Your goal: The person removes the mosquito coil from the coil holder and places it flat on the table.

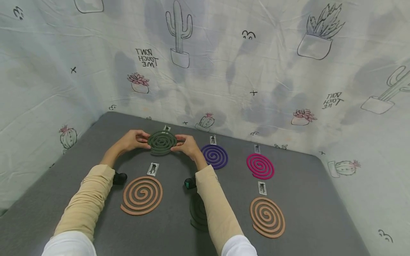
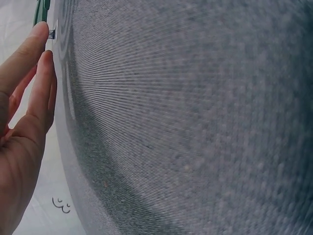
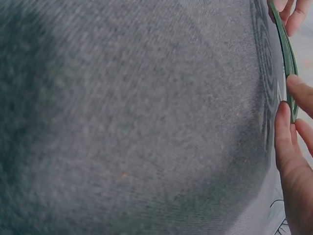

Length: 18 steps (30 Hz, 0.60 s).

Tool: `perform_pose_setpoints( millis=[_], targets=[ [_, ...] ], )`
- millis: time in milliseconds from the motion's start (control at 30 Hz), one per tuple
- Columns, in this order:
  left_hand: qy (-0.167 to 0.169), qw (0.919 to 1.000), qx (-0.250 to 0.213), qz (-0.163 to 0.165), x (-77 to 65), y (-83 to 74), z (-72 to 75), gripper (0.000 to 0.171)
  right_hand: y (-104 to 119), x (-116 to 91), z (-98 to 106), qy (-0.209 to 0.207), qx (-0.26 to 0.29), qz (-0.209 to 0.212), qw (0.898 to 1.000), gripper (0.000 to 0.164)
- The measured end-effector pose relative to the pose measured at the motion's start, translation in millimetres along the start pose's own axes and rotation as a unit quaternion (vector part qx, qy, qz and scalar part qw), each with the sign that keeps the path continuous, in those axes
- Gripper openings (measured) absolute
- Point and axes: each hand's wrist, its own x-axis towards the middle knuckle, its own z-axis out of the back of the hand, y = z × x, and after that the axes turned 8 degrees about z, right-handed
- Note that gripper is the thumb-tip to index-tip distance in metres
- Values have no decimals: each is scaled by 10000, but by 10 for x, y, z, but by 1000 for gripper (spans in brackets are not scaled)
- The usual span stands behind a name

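A dark green mosquito coil (image 1: 161, 141) is held between both hands near the far left of the table. My left hand (image 1: 132, 140) pinches its left edge, and my right hand (image 1: 189, 145) pinches its right edge. Seen edge-on in the right wrist view, the green coil (image 3: 288, 63) is raised off the grey surface, thumb and fingers on either side of it. Only a bit of the green coil (image 2: 42, 12) shows in the left wrist view, at the fingertips. Partly hidden behind the coil is a small metal stand (image 1: 167, 128).
A purple coil (image 1: 214, 156), a pink coil (image 1: 260, 166) and two brown coils, left (image 1: 143, 195) and right (image 1: 267, 217), lie on the grey table (image 1: 307, 199), metal stands (image 1: 153, 169) beyond them. My right forearm partly covers another green coil (image 1: 198, 213). Printed cloth (image 1: 224, 71) hangs behind.
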Motion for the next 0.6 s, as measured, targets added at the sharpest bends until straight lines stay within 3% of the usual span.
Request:
perform_pose_setpoints(
  millis=[600],
  targets=[
    [102, 9999, 46, -31, 39, 16, -29, 53, 19, -16, -69, -361, -981, -133, 9944, 64]
  ],
)
